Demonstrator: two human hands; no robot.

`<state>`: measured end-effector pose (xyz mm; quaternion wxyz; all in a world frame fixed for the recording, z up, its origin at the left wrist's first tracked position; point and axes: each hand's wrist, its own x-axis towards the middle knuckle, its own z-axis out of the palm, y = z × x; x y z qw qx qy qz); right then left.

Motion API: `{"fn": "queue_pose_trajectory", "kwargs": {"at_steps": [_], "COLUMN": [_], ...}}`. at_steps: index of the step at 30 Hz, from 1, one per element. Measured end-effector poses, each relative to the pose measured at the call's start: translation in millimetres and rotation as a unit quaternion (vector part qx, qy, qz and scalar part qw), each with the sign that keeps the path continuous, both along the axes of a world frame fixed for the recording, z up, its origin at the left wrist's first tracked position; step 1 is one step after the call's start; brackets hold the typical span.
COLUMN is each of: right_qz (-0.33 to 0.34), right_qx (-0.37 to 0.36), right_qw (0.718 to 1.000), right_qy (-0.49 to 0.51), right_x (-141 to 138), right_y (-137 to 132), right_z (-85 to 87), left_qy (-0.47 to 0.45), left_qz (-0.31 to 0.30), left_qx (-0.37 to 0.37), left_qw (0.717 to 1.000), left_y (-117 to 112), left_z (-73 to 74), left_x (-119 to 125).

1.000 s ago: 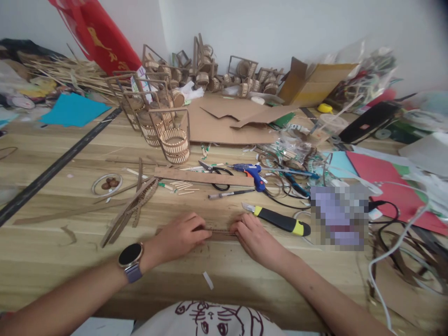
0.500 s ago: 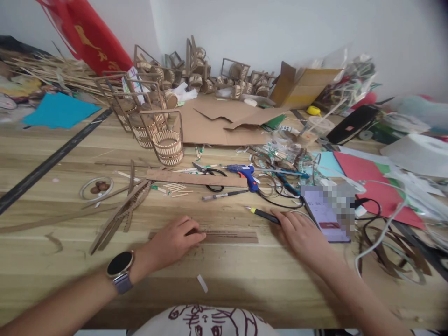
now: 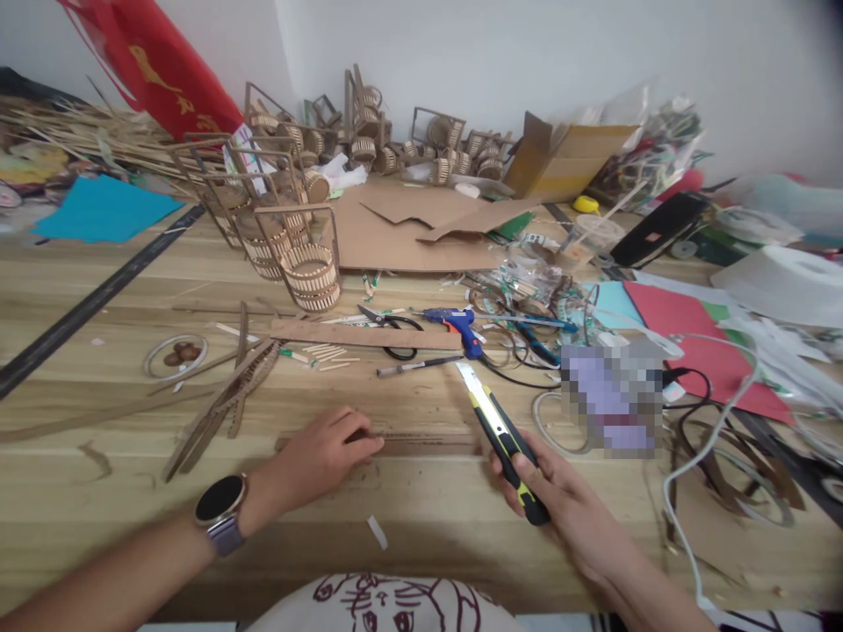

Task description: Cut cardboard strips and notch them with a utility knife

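Observation:
My left hand (image 3: 329, 452), with a watch (image 3: 220, 502) on its wrist, rests on a brown cardboard strip (image 3: 421, 445) lying flat on the table. Its fingers are curled, thumb close to the index finger, at the strip's left part. Gripped in my right hand (image 3: 553, 483) is a black and yellow utility knife (image 3: 504, 432), tilted up and away to the left with its blade out. It is held over the strip's right end, which it and my hand partly cover.
Beyond the hands lie a blue glue gun (image 3: 454, 326), scissors (image 3: 399, 333) and a pen (image 3: 412, 366). Bent cardboard strips (image 3: 224, 399) and a ring with brown balls (image 3: 177, 354) are at left. Small slatted buckets (image 3: 313, 276) stand behind. A phone (image 3: 609, 399) and cables lie at right.
My right hand has picked up the utility knife from the table and brought it left and nearer, over the strip. My left hand has stayed on the strip.

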<state>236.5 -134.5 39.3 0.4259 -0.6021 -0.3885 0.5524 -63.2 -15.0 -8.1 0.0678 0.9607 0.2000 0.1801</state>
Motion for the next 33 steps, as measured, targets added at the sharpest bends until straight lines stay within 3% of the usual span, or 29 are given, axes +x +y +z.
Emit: {"fn": "queue_pose_trajectory", "kwargs": {"at_steps": [10, 14, 17, 21, 25, 29, 33], "right_qz": [-0.069, -0.059, -0.047, 0.007, 0.077, 0.121, 0.146], "right_qx": [-0.065, -0.068, -0.054, 0.025, 0.128, 0.155, 0.167], "right_qw": [0.994, 0.996, 0.988, 0.949, 0.894, 0.848, 0.823], "right_qy": [0.045, -0.023, -0.137, -0.315, -0.423, -0.491, -0.522], "right_x": [3, 17, 34, 52, 66, 80, 90], "right_y": [-7, -13, -20, -29, -37, -43, -47], "right_z": [-9.8, -9.3, -10.1, -10.1, -13.3, -24.1, -35.4], "left_qy": [-0.011, -0.002, 0.017, 0.036, 0.066, 0.102, 0.104], "left_qz": [-0.003, -0.006, -0.010, -0.029, -0.068, -0.086, -0.085], "left_qx": [0.006, 0.018, 0.048, 0.115, 0.177, 0.184, 0.189], "left_qw": [1.000, 1.000, 0.999, 0.992, 0.980, 0.974, 0.973], "left_y": [0, 0, -2, -5, -3, 1, 2], "left_z": [0.6, 4.7, 11.8, 19.1, 17.9, 15.7, 14.7], "left_x": [1, 1, 3, 11, 18, 19, 17]}}
